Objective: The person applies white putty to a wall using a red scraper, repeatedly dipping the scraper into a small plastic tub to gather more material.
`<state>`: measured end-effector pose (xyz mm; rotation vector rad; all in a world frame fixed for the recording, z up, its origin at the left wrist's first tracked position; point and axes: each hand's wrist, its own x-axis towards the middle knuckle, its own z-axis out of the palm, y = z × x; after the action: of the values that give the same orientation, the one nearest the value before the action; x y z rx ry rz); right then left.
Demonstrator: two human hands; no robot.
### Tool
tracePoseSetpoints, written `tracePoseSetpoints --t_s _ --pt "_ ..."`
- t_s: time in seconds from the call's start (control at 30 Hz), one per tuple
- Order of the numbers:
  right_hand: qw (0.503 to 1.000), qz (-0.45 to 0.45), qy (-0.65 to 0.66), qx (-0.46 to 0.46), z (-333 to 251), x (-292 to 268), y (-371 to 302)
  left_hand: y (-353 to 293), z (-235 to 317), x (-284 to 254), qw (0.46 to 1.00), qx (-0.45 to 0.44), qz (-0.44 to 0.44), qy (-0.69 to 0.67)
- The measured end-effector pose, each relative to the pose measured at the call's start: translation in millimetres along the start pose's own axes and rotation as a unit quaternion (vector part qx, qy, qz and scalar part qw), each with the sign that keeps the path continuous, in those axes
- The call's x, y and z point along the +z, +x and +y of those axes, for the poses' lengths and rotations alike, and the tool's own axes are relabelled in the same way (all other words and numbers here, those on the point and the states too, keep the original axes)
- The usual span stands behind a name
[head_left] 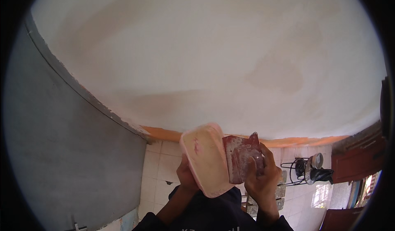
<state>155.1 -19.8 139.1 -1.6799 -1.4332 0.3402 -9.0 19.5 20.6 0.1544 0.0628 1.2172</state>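
My left hand (187, 174) is closed on the left side of a shallow pinkish tub (214, 181), rounded at the corners and holding a smooth cream-coloured paste. Beside it, my right hand (263, 179) grips a dark red scraper (238, 155), a flat, squarish plate smeared with whitish residue. The scraper's left edge meets or overlaps the tub's right rim; whether they touch I cannot tell. Beyond both hands rises a whitish wall (185, 66) with several beige, damp-looking patches. My left fingers are mostly hidden under the tub.
A grey door (74, 140) stands along the left. An orange strip (164, 133) borders the wall's bottom above a tiled floor (160, 165). At right, a black metal stand (290, 171) carries a bowl (317, 161) and a black bag (321, 175). Dark red furniture (356, 163) sits farther right.
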Motion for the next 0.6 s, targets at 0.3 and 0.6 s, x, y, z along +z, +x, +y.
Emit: tracePoseSetpoints --t_s 0.3,0.6 --pt "0.998 -0.031 -0.031 -0.037 1 27 -2 -7 -1 -18 0.995 -0.010 0.056 0.077" --pt "0.996 -0.063 -0.062 0.006 1 33 -11 -12 -3 -27 1.000 -0.012 0.017 0.017"
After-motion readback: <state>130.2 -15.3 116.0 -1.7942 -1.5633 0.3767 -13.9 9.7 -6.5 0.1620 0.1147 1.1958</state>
